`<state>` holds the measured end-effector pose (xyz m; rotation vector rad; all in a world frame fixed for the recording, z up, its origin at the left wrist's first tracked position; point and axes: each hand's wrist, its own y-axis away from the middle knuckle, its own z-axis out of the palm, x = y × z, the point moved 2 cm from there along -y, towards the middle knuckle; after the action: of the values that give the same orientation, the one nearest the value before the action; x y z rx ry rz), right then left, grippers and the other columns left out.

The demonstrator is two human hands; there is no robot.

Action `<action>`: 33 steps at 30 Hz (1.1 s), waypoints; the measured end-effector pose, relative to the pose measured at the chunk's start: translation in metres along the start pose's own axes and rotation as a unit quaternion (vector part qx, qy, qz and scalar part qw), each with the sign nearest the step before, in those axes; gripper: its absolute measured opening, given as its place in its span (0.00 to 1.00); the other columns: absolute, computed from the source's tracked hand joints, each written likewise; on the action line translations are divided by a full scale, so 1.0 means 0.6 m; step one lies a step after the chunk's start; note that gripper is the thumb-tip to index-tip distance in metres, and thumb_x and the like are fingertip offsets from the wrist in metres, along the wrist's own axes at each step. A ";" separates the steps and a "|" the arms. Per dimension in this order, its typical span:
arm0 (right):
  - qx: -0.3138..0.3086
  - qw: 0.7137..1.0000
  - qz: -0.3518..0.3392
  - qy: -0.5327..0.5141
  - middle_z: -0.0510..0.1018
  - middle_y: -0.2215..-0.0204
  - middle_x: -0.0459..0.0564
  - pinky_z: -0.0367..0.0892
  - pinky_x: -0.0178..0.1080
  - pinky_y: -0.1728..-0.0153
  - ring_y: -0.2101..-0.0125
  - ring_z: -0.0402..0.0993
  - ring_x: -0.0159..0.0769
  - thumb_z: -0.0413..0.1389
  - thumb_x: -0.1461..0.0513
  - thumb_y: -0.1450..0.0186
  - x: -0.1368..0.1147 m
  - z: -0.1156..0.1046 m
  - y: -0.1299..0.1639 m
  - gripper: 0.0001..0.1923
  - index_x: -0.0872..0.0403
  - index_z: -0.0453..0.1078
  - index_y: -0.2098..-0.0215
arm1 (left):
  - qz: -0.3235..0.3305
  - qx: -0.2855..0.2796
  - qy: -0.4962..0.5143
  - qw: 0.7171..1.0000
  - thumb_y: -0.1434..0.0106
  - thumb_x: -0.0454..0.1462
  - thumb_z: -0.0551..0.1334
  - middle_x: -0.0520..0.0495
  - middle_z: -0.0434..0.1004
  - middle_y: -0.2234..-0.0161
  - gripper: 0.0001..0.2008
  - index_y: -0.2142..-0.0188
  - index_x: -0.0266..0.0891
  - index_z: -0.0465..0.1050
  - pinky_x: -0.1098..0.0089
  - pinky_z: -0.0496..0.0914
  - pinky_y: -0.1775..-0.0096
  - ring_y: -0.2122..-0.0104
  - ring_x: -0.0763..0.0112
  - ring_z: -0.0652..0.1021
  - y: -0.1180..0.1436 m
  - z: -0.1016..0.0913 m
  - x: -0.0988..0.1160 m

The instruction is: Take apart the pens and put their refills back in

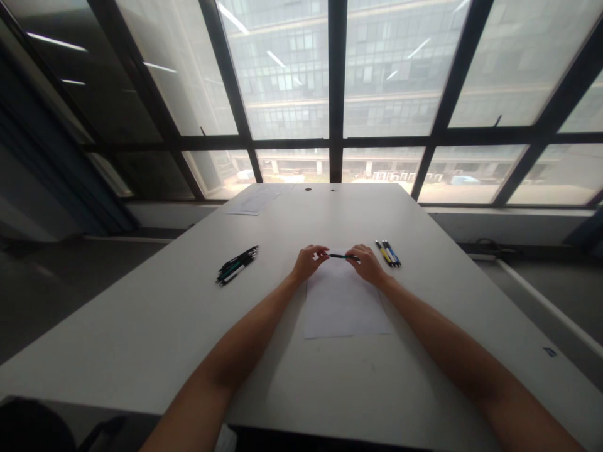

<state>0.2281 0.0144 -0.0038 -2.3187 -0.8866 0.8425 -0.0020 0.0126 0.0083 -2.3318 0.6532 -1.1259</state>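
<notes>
Between my two hands a dark pen (338, 255) with a bit of green lies level, above the far end of a white sheet of paper (346, 307). My left hand (309, 260) pinches its left end with thumb and fingertips. Around its right end the fingers of my right hand (366, 263) are closed. Left of my left hand sits a pile of pens (237, 265), mostly black, some with green or white parts. Just right of my right hand several pens (388, 253), with yellow, white and blue barrels, lie side by side.
The white table (188, 339) stretches away toward large windows. Printed sheets (254, 199) lie at its far left corner, and a round dark cable hole (308, 189) is near the far edge. A small dark label (549, 351) is at the right edge. A dark chair (35, 427) stands at lower left.
</notes>
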 end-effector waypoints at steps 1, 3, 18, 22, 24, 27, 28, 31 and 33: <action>0.000 1.000 -0.001 -0.002 0.77 0.66 0.50 0.60 0.41 0.57 0.61 0.70 0.40 0.57 0.64 0.35 0.000 0.000 0.000 0.03 0.51 0.74 0.64 | 0.000 -0.001 0.000 1.000 0.42 0.37 0.68 0.50 0.79 0.70 0.07 0.62 0.42 0.80 0.70 0.69 0.66 0.70 0.71 0.75 0.000 0.000 0.001; -0.002 1.000 -0.003 -0.008 0.77 0.66 0.50 0.60 0.41 0.56 0.61 0.70 0.40 0.57 0.64 0.34 -0.001 0.000 0.000 0.04 0.51 0.74 0.63 | 0.000 -0.004 0.000 1.000 0.42 0.37 0.68 0.50 0.79 0.71 0.05 0.65 0.41 0.80 0.70 0.69 0.66 0.70 0.72 0.75 0.000 -0.001 0.003; -0.003 0.999 -0.015 -0.029 0.78 0.67 0.49 0.62 0.41 0.56 0.62 0.70 0.40 0.60 0.66 0.37 -0.007 -0.001 -0.001 0.03 0.51 0.74 0.65 | -0.008 -0.031 0.019 0.999 0.43 0.37 0.69 0.49 0.81 0.70 0.06 0.64 0.42 0.81 0.70 0.69 0.66 0.70 0.71 0.75 0.000 0.003 -0.001; -0.011 0.999 -0.020 -0.035 0.78 0.68 0.49 0.63 0.41 0.58 0.63 0.71 0.39 0.59 0.66 0.36 -0.006 0.000 -0.001 0.03 0.51 0.75 0.65 | -0.008 -0.027 0.021 0.999 0.44 0.38 0.69 0.50 0.80 0.70 0.07 0.64 0.41 0.80 0.70 0.68 0.66 0.71 0.72 0.75 0.001 0.003 -0.004; -0.015 0.999 -0.023 -0.035 0.78 0.67 0.50 0.63 0.40 0.58 0.63 0.71 0.39 0.59 0.65 0.35 -0.007 0.001 0.000 0.04 0.51 0.75 0.64 | -0.008 -0.028 0.017 0.999 0.44 0.38 0.69 0.50 0.80 0.70 0.06 0.65 0.41 0.79 0.70 0.67 0.66 0.71 0.72 0.75 0.001 0.003 -0.005; -0.016 0.999 -0.024 -0.033 0.78 0.67 0.50 0.63 0.40 0.58 0.63 0.71 0.39 0.58 0.65 0.35 -0.006 0.002 0.000 0.04 0.51 0.75 0.63 | -0.007 -0.037 0.014 0.999 0.43 0.38 0.69 0.50 0.80 0.70 0.05 0.66 0.41 0.80 0.70 0.68 0.66 0.70 0.72 0.75 0.001 0.002 -0.002; -0.016 0.999 -0.024 -0.033 0.78 0.67 0.50 0.63 0.40 0.58 0.63 0.71 0.39 0.58 0.65 0.34 -0.006 0.002 0.000 0.04 0.51 0.75 0.63 | -0.007 -0.039 0.015 0.999 0.43 0.38 0.69 0.49 0.80 0.70 0.05 0.66 0.41 0.80 0.70 0.68 0.66 0.70 0.71 0.75 0.001 0.001 -0.001; -0.020 0.999 -0.022 -0.033 0.78 0.67 0.50 0.63 0.39 0.58 0.63 0.72 0.39 0.58 0.64 0.34 -0.004 0.005 0.000 0.04 0.51 0.75 0.63 | -0.009 -0.039 0.022 0.999 0.43 0.40 0.69 0.49 0.81 0.70 0.07 0.65 0.42 0.81 0.70 0.68 0.66 0.70 0.71 0.75 0.001 -0.001 0.003; -0.023 0.999 -0.020 -0.034 0.78 0.68 0.50 0.64 0.39 0.59 0.63 0.72 0.39 0.57 0.64 0.34 -0.003 0.007 0.000 0.05 0.51 0.76 0.63 | -0.008 -0.037 0.025 0.999 0.41 0.41 0.67 0.48 0.81 0.69 0.08 0.64 0.41 0.81 0.69 0.69 0.66 0.69 0.70 0.75 0.001 -0.003 0.006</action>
<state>0.2242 0.0143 -0.0058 -2.3151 -0.9877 0.8973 -0.0018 0.0096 0.0109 -2.3818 0.7074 -1.1908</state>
